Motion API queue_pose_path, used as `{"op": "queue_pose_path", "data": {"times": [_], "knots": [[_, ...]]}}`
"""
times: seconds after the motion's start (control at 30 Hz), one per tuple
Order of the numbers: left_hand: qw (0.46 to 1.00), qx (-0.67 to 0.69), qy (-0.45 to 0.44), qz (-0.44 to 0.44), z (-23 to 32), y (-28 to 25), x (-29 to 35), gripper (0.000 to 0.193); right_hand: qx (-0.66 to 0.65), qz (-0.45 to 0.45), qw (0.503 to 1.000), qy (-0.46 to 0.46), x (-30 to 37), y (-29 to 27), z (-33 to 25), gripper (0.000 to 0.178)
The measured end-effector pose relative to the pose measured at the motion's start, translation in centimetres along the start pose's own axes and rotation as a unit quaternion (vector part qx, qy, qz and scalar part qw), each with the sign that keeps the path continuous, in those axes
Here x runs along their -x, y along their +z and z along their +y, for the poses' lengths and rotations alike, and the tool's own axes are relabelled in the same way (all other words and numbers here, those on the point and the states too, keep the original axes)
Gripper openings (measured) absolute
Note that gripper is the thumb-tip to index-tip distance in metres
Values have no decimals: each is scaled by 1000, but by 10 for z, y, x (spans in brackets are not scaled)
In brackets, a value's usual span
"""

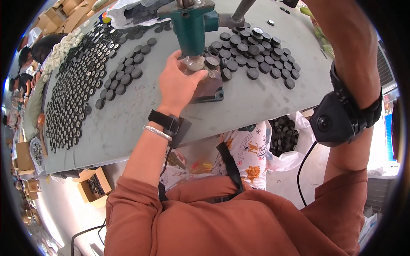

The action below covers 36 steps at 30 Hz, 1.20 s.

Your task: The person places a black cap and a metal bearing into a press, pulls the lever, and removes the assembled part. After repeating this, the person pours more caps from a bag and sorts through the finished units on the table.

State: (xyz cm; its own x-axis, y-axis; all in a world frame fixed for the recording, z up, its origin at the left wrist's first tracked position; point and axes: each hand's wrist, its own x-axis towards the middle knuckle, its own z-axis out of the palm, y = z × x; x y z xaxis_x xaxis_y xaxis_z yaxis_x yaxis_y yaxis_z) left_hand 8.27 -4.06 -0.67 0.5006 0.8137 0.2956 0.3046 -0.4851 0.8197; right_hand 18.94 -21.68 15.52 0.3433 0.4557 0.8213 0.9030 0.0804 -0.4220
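Observation:
My left hand [177, 83] reaches to the base of a green hand press [191, 36]. Its thumb and fingers curl round a pale, rounded piece [195, 64] wrapped in clear plastic, right under the press ram. Whether a small part is pinched there is hidden. Beside the thumb sits a black round cap [211, 63], touching or almost touching the plastic. The press stands on a dark metal base plate [207, 94]. My right arm [348, 47] is raised past the top edge, near the side of the press lever [243, 10]; its hand is out of view.
Black round caps [254, 50] lie heaped right of the press. More caps [126, 79] and rows of ringed discs [70, 109] cover the grey table's [141, 115] left side. A white bag of black caps [284, 136] stands below the front edge; a cardboard box [92, 185] sits lower left.

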Motion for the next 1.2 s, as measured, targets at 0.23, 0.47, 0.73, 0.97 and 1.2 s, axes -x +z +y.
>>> {"op": "queue_pose_path", "data": {"times": [0.23, 0.47, 0.73, 0.97, 1.2], "knots": [[1000, -3, 14, 17, -1, -1, 1, 69, 4, -2, 1000, -13, 3, -1, -8, 10], [1000, 7, 29, 2, -2, -5, 1, 68, 5, -5, 1000, -28, 9, 1, -17, 10], [999, 13, 41, 3, -12, -11, 6, 72, 0, -25, 998, -56, 18, 0, -31, 8], [998, -44, 27, 49, -37, -56, 18, 62, 16, -61, 995, -81, 91, 9, -14, 28], [947, -304, -57, 91, -82, -117, 14, 48, 24, -36, 991, -125, 113, 23, -3, 30]]}}
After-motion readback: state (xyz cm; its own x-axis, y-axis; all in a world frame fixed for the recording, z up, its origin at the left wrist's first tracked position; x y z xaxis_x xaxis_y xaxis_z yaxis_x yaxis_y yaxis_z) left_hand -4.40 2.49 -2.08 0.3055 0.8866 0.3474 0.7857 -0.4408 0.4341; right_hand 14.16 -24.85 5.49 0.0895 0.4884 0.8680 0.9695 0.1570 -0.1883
